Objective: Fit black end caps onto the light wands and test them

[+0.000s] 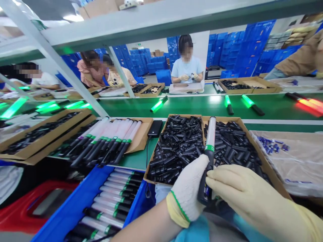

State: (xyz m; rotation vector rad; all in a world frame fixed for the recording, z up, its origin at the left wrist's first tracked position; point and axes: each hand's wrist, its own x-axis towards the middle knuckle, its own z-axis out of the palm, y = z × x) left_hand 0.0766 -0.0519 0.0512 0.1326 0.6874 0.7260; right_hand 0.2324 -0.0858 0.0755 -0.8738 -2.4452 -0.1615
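Both gloved hands, left hand [188, 191] and right hand [242, 195], are clamped on an unlit baton [209, 151] above a cardboard box [262, 158] of black caps.

The left hand [188, 193] hides the wand's [209, 151] grip, and the right hand [242, 195] covers its butt end; the blue tray [75, 208] of wands runs off the bottom edge; the small blue parts [274, 144] on the plastic sheet [300, 161] are too small to identify; the workers' faces across the belt [202, 105] are blurred.
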